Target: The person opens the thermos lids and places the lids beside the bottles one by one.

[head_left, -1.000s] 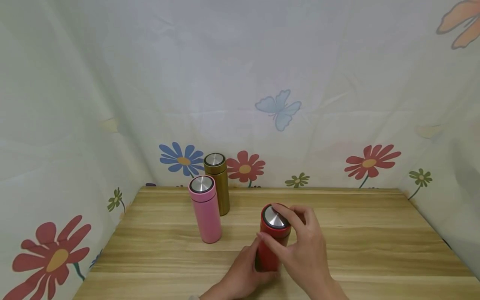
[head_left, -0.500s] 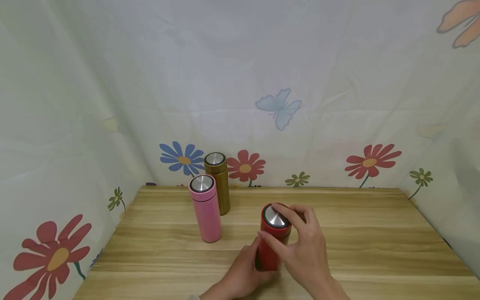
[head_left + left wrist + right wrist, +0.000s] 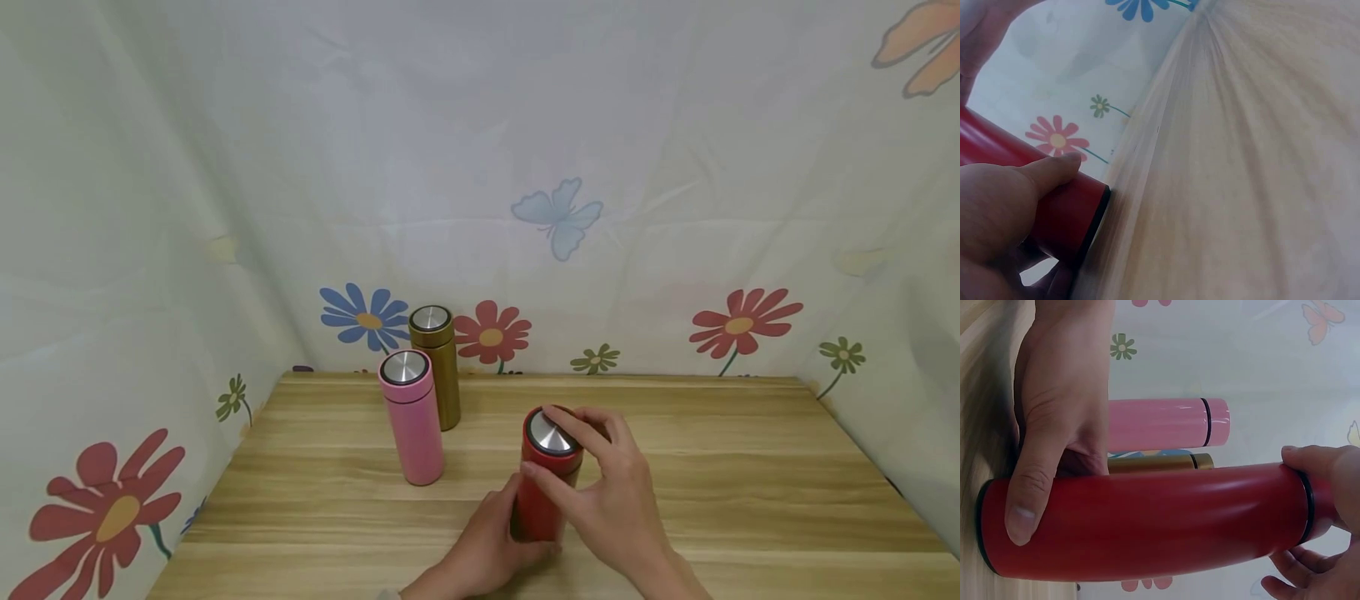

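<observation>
A red thermos bottle (image 3: 536, 510) stands upright on the table, its lid (image 3: 550, 435) topped with a shiny steel disc ringed in black. My left hand (image 3: 489, 542) grips the bottle low on its body, and in the right wrist view the left thumb (image 3: 1032, 500) lies across the red side near the base. Up at the lid, my right hand (image 3: 618, 508) holds on with the thumb at the near side and the index finger over the top rim. The right wrist view shows the remaining right fingers (image 3: 1304, 569) curled on the lid's other side.
To the left stands a pink thermos bottle (image 3: 415, 433), with a gold thermos bottle (image 3: 446, 375) just behind it, both upright with lids on. A white flowered curtain (image 3: 637, 208) closes off the back and sides of the wooden table (image 3: 750, 483).
The right thumb has shifted slightly to the right across the bottle just below its lid. The left hand and the other bottles stay in place.
</observation>
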### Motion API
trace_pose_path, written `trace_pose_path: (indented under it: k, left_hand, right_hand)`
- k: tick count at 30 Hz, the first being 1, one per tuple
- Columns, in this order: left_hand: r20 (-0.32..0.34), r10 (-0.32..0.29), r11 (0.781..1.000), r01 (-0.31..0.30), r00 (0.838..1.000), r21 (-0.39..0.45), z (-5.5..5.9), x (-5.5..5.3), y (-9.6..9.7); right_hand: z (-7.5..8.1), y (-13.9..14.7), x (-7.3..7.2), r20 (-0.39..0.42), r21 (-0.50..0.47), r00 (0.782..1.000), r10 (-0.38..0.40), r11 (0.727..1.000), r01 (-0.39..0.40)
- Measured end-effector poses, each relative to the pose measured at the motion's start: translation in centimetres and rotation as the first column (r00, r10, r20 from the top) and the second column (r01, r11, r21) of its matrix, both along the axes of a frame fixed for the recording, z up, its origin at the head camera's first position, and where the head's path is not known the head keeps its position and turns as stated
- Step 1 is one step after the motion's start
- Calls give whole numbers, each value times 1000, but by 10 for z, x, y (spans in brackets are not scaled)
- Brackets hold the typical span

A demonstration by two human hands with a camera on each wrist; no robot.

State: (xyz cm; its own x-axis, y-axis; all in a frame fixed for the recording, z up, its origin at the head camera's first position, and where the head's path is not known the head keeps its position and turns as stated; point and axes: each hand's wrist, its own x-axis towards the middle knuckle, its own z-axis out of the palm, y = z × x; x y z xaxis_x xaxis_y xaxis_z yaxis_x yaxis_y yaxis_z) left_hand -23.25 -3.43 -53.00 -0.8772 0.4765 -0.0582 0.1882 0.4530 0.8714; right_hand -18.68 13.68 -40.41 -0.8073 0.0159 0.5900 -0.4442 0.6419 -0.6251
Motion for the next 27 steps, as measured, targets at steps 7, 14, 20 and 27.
trace_pose_path:
  k: [7,14,20,27]
  left_hand:
    - [-52,-2,1000,1,999,-12,-2,0,0]
    - [-56,-3,1000,2,998,-15,-1,1,-1]
    - [-72,8,1000,-10,997,-25,1,2,0]
    - [-69,22,999,-24,997,-37,0,3,0]
  right_hand:
    - [0,9,-4,-10,17,997,83,996,-82]
    - [0,17,-8,-36,36,987,155,988,-153]
    - [1,22,-10,-16,24,979,203,979,-203]
    - [3,26,-11,23,14,963,269,963,-269]
